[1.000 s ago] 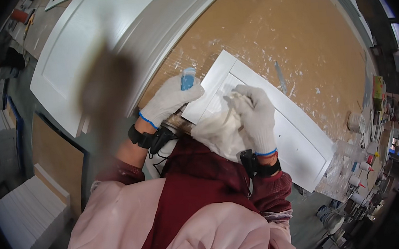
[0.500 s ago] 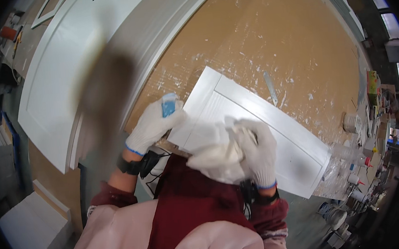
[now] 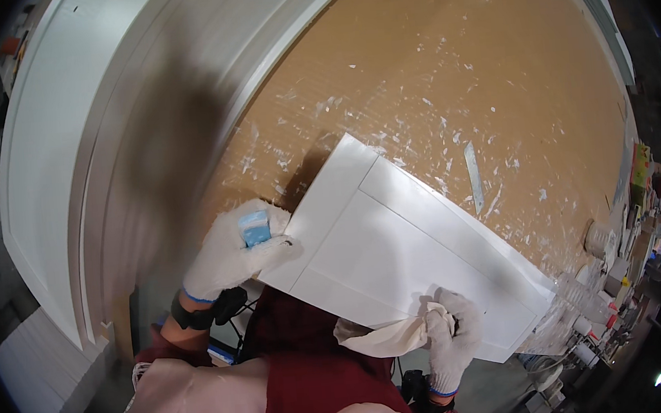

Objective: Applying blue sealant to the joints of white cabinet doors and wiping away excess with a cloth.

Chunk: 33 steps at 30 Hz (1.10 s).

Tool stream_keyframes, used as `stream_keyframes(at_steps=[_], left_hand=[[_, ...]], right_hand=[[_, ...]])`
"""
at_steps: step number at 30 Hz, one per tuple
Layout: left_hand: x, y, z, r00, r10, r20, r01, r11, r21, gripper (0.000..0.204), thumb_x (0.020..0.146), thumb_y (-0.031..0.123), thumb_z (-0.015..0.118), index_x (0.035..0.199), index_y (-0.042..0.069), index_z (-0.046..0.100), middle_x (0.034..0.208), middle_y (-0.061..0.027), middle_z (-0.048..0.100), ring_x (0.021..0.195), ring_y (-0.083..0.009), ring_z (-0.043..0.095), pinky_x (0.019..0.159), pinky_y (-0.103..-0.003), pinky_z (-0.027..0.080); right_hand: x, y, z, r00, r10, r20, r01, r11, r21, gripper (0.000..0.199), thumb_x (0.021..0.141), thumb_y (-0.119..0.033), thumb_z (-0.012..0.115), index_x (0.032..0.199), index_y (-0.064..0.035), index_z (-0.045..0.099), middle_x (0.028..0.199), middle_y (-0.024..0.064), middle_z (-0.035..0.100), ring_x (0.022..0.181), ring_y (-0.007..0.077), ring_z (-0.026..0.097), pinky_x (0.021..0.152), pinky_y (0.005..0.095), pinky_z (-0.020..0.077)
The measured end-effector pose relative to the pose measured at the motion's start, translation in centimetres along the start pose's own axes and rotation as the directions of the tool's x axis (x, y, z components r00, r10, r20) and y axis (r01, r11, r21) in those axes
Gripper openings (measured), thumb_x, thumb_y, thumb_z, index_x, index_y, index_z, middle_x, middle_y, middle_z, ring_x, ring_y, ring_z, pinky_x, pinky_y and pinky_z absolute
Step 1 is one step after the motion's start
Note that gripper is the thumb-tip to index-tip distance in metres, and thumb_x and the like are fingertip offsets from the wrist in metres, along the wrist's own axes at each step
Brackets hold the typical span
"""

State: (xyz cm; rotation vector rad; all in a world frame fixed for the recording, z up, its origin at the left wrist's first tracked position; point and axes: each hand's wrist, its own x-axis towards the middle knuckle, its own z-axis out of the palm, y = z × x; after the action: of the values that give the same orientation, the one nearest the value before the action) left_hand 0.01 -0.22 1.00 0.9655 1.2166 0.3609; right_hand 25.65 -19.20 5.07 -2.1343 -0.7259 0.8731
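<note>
Pos. of white panel (image 3: pixel 396 240): at near edge of surface (image 3: pixel 508 81), w/ its near long side apparently projecting past that edge. Long axis runs obliquely, L to R, approx. along surface's near edge, toward near R corner. Dark shadow on surface beside panel's L end.

L hand (image 3: pixel 229 259) (gloved): at panel's L short end, thumb side touching or just beside it. Fingers curled round small blue pad (image 3: pixel 254 228); hold on pad partly hidden. Whether any fingers also support panel from below: can't tell. From L fingers, panel extends to R.

R hand (image 3: pixel 459 329) (gloved): at panel's near long side, toward R end. Fingers clenched on off-white cloth (image 3: pixel 389 339); cloth trails L, across and past panel's near side. From R fingers, most of panel lies fwd & to L. Fingertip contact w/ panel: can't confirm.

Key relation: panel spans btw both hands. L hand is nearer L short end; R hand is nearer R end & near side. Far long side lies away from both.

Adj. items: flat metal strip (image 3: pixel 473 178) just beyond panel's far side; large white door (image 3: pixel 65 143) along surface's L side; clear plastic (image 3: pixel 578 291) at near R corner, by panel's R end.
</note>
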Motion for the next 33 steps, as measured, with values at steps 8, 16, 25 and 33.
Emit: stream_keyframes(at_steps=[8, 16, 25, 33], left_hand=[[0.2, -0.5, -0.1, 0.998, 0.053, 0.039, -0.048, 0.993, -0.106, 0.026, 0.072, -0.004, 0.074, 0.079, 0.006, 0.051, 0.077, 0.0003, 0.055, 0.069, -0.0065, 0.051, 0.061, -0.022, 0.043], [0.3, -1.3, 0.1, 0.994, 0.098, 0.038, -0.09, 0.98, -0.176, 0.03, 0.071, -0.011, 0.074, 0.081, 0.005, 0.05, 0.082, -0.0014, 0.053, 0.078, -0.0086, 0.051, 0.07, -0.024, 0.045], [0.3, -1.1, 0.0, 0.988, 0.146, 0.046, -0.135, 0.974, -0.184, 0.029, 0.071, -0.007, 0.077, 0.079, 0.004, 0.051, 0.082, -0.0033, 0.056, 0.082, -0.0115, 0.054, 0.071, -0.028, 0.046], [0.1, -1.4, 0.0, 0.993, 0.111, 0.04, -0.108, 0.992, -0.072, 0.025, 0.071, 0.001, 0.078, 0.08, 0.005, 0.054, 0.086, -0.0055, 0.064, 0.075, -0.0107, 0.058, 0.066, -0.028, 0.049]], right_hand=[[3.6, -3.8, -0.1, 0.914, -0.21, 0.347, 0.278, 0.948, -0.157, 0.031, 0.077, 0.001, 0.065, 0.108, -0.0028, 0.065, 0.108, 0.0152, 0.062, 0.099, 0.0269, 0.061, 0.086, 0.0361, 0.0492], [10.0, -9.8, 1.1, 0.804, -0.472, 0.36, 0.582, 0.749, -0.317, 0.034, 0.077, 0.0, 0.07, 0.109, -0.0089, 0.066, 0.095, 0.011, 0.065, 0.089, 0.0272, 0.062, 0.077, 0.0345, 0.0504], [13.8, -12.3, 9.1, 0.535, -0.669, 0.516, 0.833, 0.522, -0.187, 0.035, 0.076, -0.004, 0.071, 0.11, -0.0103, 0.066, 0.092, 0.0118, 0.063, 0.084, 0.0295, 0.061, 0.072, 0.0377, 0.0502], [13.0, -13.3, 12.1, 0.645, -0.58, 0.498, 0.761, 0.548, -0.348, 0.028, 0.081, -0.014, 0.07, 0.108, -0.0119, 0.062, 0.09, 0.0158, 0.059, 0.084, 0.0352, 0.061, 0.073, 0.0418, 0.0501]])
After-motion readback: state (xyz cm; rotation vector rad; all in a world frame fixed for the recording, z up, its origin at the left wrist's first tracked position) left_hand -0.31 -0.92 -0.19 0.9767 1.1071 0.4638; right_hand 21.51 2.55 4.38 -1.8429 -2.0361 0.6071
